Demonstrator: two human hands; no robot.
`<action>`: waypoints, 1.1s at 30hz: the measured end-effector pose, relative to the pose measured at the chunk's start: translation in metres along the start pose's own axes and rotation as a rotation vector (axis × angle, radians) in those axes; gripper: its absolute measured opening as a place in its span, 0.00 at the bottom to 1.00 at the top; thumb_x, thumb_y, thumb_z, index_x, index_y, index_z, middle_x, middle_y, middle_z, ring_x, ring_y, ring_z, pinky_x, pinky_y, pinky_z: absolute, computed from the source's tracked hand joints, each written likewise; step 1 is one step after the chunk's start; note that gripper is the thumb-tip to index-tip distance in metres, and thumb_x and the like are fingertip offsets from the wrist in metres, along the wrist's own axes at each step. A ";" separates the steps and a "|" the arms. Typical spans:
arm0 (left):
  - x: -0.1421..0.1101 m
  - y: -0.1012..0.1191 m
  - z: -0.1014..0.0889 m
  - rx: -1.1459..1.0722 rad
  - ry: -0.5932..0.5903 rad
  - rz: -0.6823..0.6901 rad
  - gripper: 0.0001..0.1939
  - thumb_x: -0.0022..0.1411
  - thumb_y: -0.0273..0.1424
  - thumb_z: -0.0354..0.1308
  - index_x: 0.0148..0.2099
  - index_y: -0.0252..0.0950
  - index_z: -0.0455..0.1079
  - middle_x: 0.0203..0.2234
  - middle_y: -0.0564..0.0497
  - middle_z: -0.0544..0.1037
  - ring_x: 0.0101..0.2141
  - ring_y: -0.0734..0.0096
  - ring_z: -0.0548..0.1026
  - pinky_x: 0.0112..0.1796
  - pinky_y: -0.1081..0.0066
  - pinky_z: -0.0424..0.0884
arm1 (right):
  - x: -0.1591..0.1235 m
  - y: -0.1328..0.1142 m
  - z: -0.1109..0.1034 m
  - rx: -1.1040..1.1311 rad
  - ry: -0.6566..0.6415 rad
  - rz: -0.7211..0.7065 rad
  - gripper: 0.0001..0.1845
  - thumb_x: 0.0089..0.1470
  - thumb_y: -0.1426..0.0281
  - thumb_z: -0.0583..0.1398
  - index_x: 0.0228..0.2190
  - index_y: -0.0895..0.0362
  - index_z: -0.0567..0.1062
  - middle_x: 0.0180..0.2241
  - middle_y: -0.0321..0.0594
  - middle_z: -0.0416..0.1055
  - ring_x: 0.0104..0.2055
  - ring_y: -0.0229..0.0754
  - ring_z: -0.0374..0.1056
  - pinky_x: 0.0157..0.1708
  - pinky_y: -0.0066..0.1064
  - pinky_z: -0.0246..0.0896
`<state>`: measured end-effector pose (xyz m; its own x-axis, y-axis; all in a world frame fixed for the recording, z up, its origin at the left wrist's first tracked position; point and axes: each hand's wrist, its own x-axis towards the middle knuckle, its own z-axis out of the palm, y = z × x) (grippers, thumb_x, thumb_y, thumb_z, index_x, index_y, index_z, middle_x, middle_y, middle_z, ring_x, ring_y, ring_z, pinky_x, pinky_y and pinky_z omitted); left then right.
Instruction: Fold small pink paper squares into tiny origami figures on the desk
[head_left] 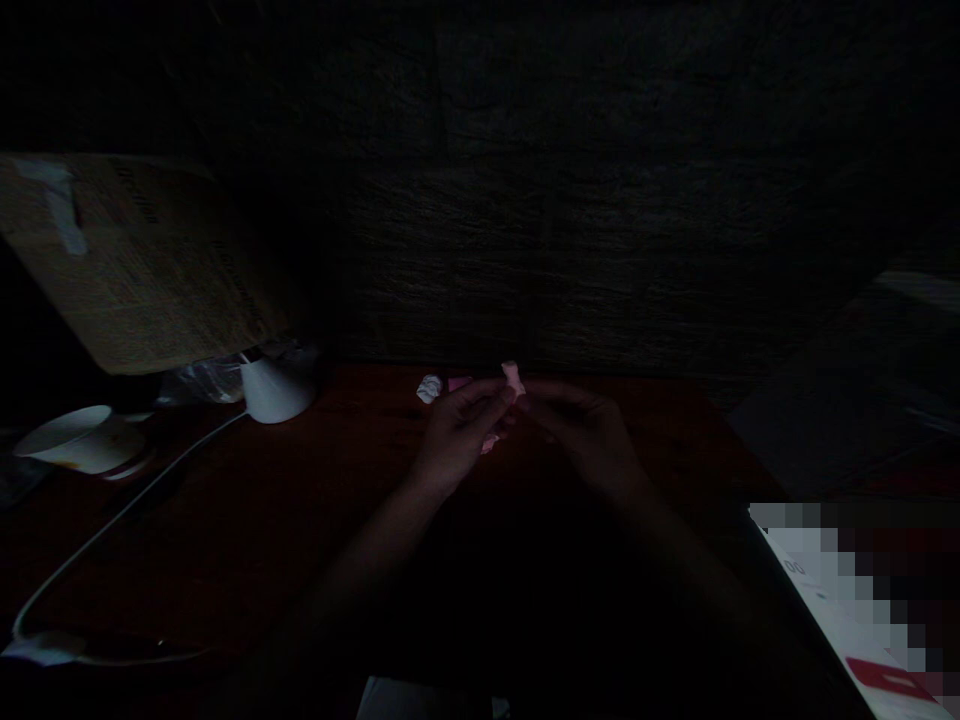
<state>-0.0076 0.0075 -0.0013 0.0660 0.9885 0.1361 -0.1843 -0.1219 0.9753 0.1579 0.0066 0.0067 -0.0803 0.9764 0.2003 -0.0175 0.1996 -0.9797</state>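
Pink scrap [513,377] — pinched low by the left hand [459,428] and the right hand [598,432], above the desk [356,445] toward its far edge — pokes up, probably gripped from both sides for steadiness.

Wooden table [337,440] and wall [480,230] suggest a dim room.

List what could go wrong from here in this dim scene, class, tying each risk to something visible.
1. The small pale pink piece, pinched at the fingertips of the left hand with the right hand close against it, might slip and drop.
2. The crumpled white wad lies near the left hand on the reddish-brown wooden table; a stray movement could knock it.
3. Deep shadow may cause misjudged finger placement.
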 end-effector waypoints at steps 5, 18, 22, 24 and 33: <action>0.000 0.000 0.000 0.016 0.007 0.008 0.17 0.59 0.44 0.70 0.42 0.36 0.80 0.26 0.49 0.79 0.25 0.72 0.76 0.23 0.74 0.68 | -0.001 -0.001 -0.001 -0.007 0.000 0.011 0.11 0.50 0.60 0.71 0.38 0.45 0.87 0.37 0.37 0.85 0.37 0.45 0.76 0.33 0.36 0.69; 0.000 -0.001 0.001 -0.003 0.053 -0.032 0.21 0.54 0.46 0.73 0.41 0.35 0.80 0.25 0.50 0.79 0.23 0.72 0.76 0.22 0.75 0.68 | 0.002 0.000 -0.003 -0.022 0.005 0.041 0.14 0.53 0.56 0.69 0.38 0.49 0.87 0.39 0.40 0.84 0.36 0.43 0.74 0.31 0.33 0.66; 0.001 -0.001 0.000 -0.011 0.050 -0.044 0.20 0.54 0.46 0.73 0.42 0.36 0.81 0.26 0.49 0.80 0.23 0.72 0.76 0.22 0.74 0.68 | 0.001 -0.002 -0.003 -0.029 -0.012 0.020 0.13 0.54 0.57 0.68 0.38 0.49 0.87 0.39 0.40 0.84 0.34 0.42 0.73 0.31 0.33 0.65; 0.001 -0.001 0.000 -0.013 0.055 -0.052 0.20 0.55 0.46 0.73 0.42 0.36 0.81 0.26 0.49 0.80 0.23 0.72 0.76 0.22 0.75 0.67 | 0.001 -0.002 -0.002 -0.027 -0.008 0.026 0.13 0.54 0.56 0.68 0.37 0.49 0.87 0.39 0.40 0.84 0.33 0.41 0.72 0.31 0.33 0.65; 0.001 -0.001 0.001 -0.047 0.027 -0.021 0.18 0.53 0.40 0.74 0.44 0.38 0.83 0.33 0.47 0.84 0.26 0.73 0.77 0.25 0.75 0.70 | 0.001 -0.001 -0.003 -0.024 0.031 0.026 0.14 0.53 0.55 0.69 0.37 0.50 0.87 0.37 0.39 0.83 0.34 0.42 0.72 0.31 0.33 0.65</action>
<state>-0.0063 0.0086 -0.0022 0.0438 0.9929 0.1104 -0.2294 -0.0976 0.9684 0.1607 0.0082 0.0077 -0.0498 0.9834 0.1747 0.0084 0.1753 -0.9845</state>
